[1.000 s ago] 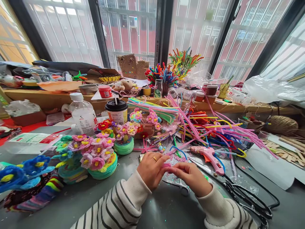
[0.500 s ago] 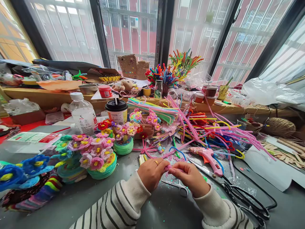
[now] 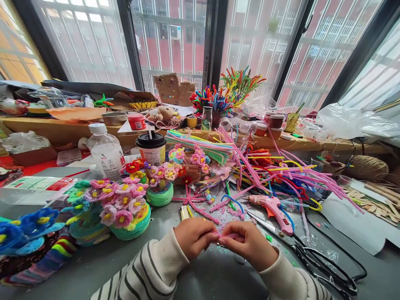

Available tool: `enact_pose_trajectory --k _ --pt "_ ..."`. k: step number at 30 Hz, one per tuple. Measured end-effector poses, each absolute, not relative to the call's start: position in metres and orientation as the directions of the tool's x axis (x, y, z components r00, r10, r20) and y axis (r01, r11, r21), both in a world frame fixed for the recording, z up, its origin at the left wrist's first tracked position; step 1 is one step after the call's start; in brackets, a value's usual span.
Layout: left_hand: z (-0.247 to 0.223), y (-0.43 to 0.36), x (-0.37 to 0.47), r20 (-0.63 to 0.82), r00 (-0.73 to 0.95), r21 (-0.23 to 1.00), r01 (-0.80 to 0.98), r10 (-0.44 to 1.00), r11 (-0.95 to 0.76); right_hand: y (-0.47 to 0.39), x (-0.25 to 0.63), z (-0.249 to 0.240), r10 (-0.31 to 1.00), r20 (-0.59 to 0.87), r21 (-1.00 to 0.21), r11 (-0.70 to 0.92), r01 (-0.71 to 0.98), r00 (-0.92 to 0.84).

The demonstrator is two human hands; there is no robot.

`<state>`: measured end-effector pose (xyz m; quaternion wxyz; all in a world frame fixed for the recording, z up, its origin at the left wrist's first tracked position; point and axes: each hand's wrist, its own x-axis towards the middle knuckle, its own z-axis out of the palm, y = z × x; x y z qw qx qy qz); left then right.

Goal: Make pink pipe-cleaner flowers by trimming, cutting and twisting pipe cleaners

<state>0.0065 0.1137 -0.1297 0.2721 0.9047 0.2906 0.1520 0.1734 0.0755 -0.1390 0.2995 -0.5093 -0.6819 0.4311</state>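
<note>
Close together low in the middle, my left hand (image 3: 195, 238) and my right hand (image 3: 250, 243) pinch a short pink pipe cleaner (image 3: 231, 236) between their fingertips. Most of it is hidden by the fingers. Under my right hand only a bit of the small scissors' handle (image 3: 240, 259) shows. Just beyond my fingers lie loose pink pipe cleaners (image 3: 202, 209) and a curved blue one (image 3: 235, 201), among scattered glitter. Right of my right hand are a pink glue gun (image 3: 276, 211) and large black-handled scissors (image 3: 325, 260).
Pipe-cleaner flower pots (image 3: 129, 227) crowd the left, before a plastic bottle (image 3: 108, 152) and a lidded cup (image 3: 151, 150). A heap of pipe cleaners (image 3: 271, 166) spreads at the back right. The glue gun's black cord (image 3: 346, 246) loops at right. A cluttered wooden ledge (image 3: 62, 130) runs behind.
Both hands have come slightly nearer to me and now cover most of the small scissors. Pink pipe cleaners beyond them show more. The pink piece stays in my fingers.
</note>
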Motion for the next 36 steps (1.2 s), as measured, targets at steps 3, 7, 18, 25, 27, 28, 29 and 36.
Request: enact_pose_trajectory --k 3,7,18,25,27,28,29,36 --pt "-0.132 0.118 0.006 0.016 0.819 0.663 0.421 0.574 -0.619 0.074 0.175 -0.139 0.945 0.013 -0.815 0.199 0.544 -0.327" --pt "-0.141 0.124 0.005 -0.12 0.855 0.789 0.39 0.504 -0.474 0.072 0.175 -0.132 0.909 0.079 -0.703 0.342 0.624 -0.41" --pt "-0.151 0.123 0.004 -0.247 0.88 0.835 0.406 0.406 -0.371 0.064 0.175 -0.127 0.817 0.058 -0.57 0.499 0.653 -0.574" --pt "-0.148 0.12 0.006 -0.226 0.886 0.816 0.4 0.406 -0.417 0.065 0.174 -0.129 0.822 0.028 -0.501 0.504 0.704 -0.569" --pt "-0.148 0.119 0.007 -0.239 0.869 0.809 0.425 0.433 -0.407 0.065 0.173 -0.13 0.833 0.04 -0.447 0.509 0.735 -0.553" --pt "-0.147 0.119 0.007 -0.245 0.855 0.806 0.442 0.457 -0.395 0.065 0.172 -0.131 0.838 0.054 -0.42 0.512 0.75 -0.542" --pt "-0.146 0.118 0.008 -0.253 0.837 0.808 0.459 0.485 -0.371 0.065 0.172 -0.132 0.844 0.075 -0.392 0.514 0.763 -0.531" --pt "-0.134 0.116 0.015 -0.442 0.693 0.897 0.325 0.57 0.301 0.07 0.168 -0.144 0.807 0.454 -0.221 0.513 0.83 -0.378"
